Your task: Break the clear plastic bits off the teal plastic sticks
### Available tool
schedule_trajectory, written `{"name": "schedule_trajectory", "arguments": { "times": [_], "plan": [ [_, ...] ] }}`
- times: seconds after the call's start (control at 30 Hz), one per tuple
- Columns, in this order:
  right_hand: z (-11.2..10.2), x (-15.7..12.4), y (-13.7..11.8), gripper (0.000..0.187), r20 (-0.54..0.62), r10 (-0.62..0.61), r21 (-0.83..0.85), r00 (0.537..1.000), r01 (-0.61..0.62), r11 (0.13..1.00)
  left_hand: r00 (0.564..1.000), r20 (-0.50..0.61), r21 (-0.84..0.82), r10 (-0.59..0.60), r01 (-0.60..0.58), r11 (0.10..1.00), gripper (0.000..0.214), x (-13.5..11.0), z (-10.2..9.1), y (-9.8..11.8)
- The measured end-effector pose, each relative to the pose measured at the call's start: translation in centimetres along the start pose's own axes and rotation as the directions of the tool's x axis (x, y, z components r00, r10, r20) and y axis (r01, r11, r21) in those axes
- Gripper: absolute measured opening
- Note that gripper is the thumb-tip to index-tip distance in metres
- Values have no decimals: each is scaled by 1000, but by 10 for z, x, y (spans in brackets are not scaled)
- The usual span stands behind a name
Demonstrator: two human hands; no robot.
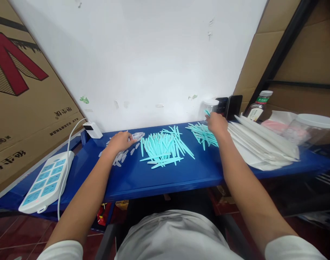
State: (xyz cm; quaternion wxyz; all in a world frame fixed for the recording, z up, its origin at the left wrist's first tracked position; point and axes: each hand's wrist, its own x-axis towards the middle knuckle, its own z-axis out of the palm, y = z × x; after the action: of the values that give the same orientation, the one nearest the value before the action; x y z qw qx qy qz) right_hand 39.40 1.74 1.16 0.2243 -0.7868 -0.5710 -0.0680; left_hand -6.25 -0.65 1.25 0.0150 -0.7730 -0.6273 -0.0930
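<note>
My left hand rests over a loose pile of small clear plastic caps on the left of the blue table. Its thumb and forefinger are drawn close together at the pile; what is between them, if anything, is hidden. At the back right, my right hand is closed, with the end of a turquoise stick sticking out past the fingers. Beneath and left of that hand lies a smaller heap of turquoise sticks. A larger heap of slim, pointed turquoise sticks spreads between my hands.
White flat packets are stacked on the right, near a bottle and a lidded clear jar. A clear tub stands behind my right hand. Left are a power strip, a small white device and a large carton.
</note>
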Motion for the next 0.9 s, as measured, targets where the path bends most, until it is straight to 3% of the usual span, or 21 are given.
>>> {"name": "schedule_trajectory", "arguments": {
  "times": [0.1, 0.2, 0.27, 0.43, 0.57, 0.73, 0.9],
  "plan": [
    [-3, -3, -11, 43, -56, -133, 79, 990, 137, 987, 994, 106, -63, 1, 5, 998, 48, -1, -4, -2],
    [-1, -10, -26, 39, -43, -348, 203, 936, 350, 915, 978, 205, -139, 37, -8, 990, 47, -2, -3, -3],
    [3, -16, -37, 38, -15, -439, 276, 898, 426, 862, 964, 261, -175, 49, -2, 984, 48, -1, 0, -6],
    [9, -27, -53, 36, 39, -558, 458, 829, 482, 747, 933, 359, -224, 38, 46, 974, 57, 1, 3, -20],
    [13, -35, -61, 36, 53, -638, 591, 769, 491, 640, 911, 406, -264, 67, 47, 963, 41, 3, 5, -24],
    [16, -48, -72, 37, 92, -715, 633, 693, 514, 579, 912, 391, -320, 123, 9, 947, 35, 1, 4, -18],
    [15, -54, -76, 43, 154, -753, 634, 640, 521, 572, 966, 174, -414, 189, -102, 904, 39, -1, -2, -6]
  ]
}}
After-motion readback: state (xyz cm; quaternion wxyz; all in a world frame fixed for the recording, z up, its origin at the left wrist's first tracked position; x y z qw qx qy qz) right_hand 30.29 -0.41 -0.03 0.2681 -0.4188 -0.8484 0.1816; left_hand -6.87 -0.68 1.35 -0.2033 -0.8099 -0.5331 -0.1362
